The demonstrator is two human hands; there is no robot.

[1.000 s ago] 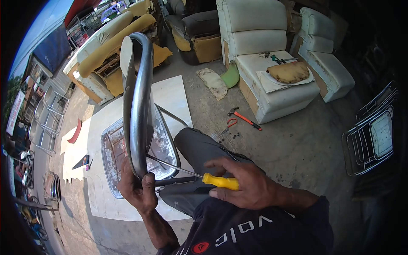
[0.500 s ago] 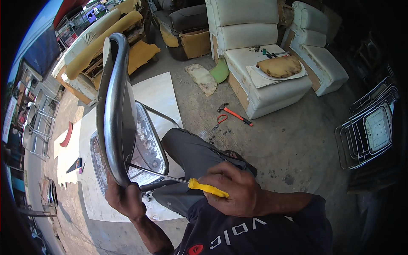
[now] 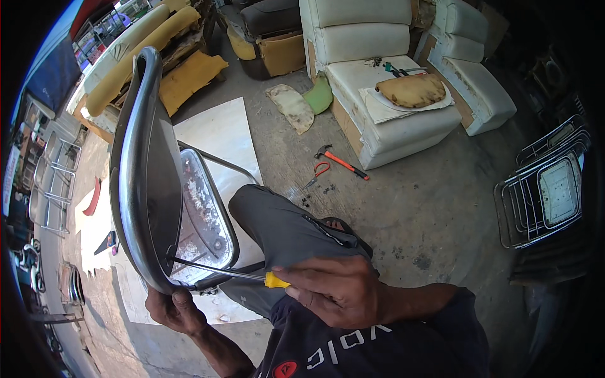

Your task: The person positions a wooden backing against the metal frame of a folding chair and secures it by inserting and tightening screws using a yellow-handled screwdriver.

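Observation:
My left hand [image 3: 176, 309] grips the lower bend of a metal chair's tubular backrest frame [image 3: 133, 176], which stands upright at the left of my view. My right hand [image 3: 334, 290] is wrapped around a screwdriver's yellow handle [image 3: 275, 279], mostly covering it. The steel shaft [image 3: 217, 268] runs left to the lower inner edge of the dark backrest panel [image 3: 162, 195]; its exact contact is hard to make out. The worn, flaky metal seat [image 3: 205, 214] lies beside the backrest, above a white sheet [image 3: 227, 132] on the ground, with my grey-trousered leg [image 3: 271, 220] alongside.
A hammer [image 3: 346, 164] and red-handled scissors [image 3: 319, 171] lie on concrete. Worn white sofa sections [image 3: 384, 138] hold tools and a stained pad [image 3: 409, 91]. Foam pieces [image 3: 290, 107] lie nearby. A torn yellow sofa [image 3: 138, 50] stands back left, chairs [image 3: 53, 183] far left, stacked metal frames [image 3: 542, 189] right.
The backrest and both hands sit farther left and a little lower than the backrest and left hand did a second ago. My right hand has closed further over the screwdriver handle, hiding more of it.

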